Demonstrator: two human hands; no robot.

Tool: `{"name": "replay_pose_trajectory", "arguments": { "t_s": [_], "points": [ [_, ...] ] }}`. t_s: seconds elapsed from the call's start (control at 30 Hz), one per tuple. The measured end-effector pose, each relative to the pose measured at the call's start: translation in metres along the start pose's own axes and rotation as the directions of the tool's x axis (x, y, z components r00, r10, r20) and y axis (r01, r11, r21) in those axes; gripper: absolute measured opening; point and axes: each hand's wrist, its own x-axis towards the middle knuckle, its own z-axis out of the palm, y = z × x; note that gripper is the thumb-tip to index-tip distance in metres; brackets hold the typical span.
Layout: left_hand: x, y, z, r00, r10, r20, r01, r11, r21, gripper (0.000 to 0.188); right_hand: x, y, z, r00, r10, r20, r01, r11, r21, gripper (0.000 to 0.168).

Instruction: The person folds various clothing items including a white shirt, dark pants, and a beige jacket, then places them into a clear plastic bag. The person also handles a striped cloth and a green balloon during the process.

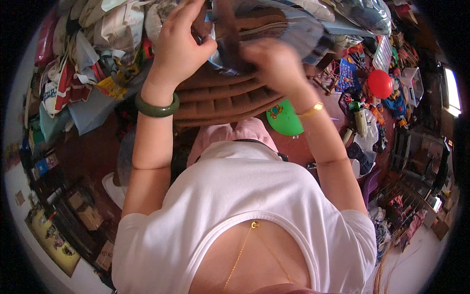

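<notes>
Near the top edge, my left hand [180, 47] is raised with its thumb and fingers curled around a brown textured piece [202, 25], partly cut off by the frame. My right hand [275, 64] is blurred by motion, its fingers bent beside a dark brown blurred strip [227, 29]. Whether it grips that strip cannot be made out. Just beyond, a clear plastic bag [304, 33] lies with folded brown fabric [264, 22] showing beneath or inside it. Below both hands, a brown quilted padded item [227, 97] spreads over my knees.
A green balloon [286, 119] rests by my right knee, and a red balloon [380, 83] lies farther right among scattered toys. Bagged goods [119, 31] are heaped at the left. A blue sheet [91, 112] hangs below them. Cardboard boxes [90, 218] stand at lower left.
</notes>
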Motion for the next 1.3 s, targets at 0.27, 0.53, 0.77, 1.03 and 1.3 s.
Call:
{"name": "replay_pose_trajectory", "arguments": {
  "t_s": [0.27,0.53,0.77,1.03,1.3],
  "points": [
    [-0.037,-0.028,-0.004,0.998,0.005,0.064,0.0,0.997,-0.075,0.075,0.083,0.046,0.011,0.92,0.19,0.343,-0.297,0.908,0.296,0.053],
    [-0.047,-0.063,-0.031,0.989,-0.144,0.028,0.142,0.987,0.079,0.074,0.076,0.03,0.054,0.959,-0.218,0.18,0.184,0.965,0.186,0.055],
    [-0.059,-0.069,-0.031,0.968,-0.203,0.147,0.204,0.979,0.006,0.077,0.1,0.02,0.052,0.895,-0.208,0.394,0.051,0.926,0.374,0.057],
    [-0.056,-0.06,-0.021,0.986,-0.128,0.111,0.13,0.991,-0.01,0.079,0.102,0.031,0.031,0.885,-0.168,0.435,-0.128,0.809,0.574,0.045],
    [-0.034,-0.057,-0.006,0.993,-0.109,-0.048,0.105,0.991,-0.076,0.076,0.064,0.024,0.029,0.963,-0.253,0.09,0.204,0.908,0.366,0.02]
  ]
}}
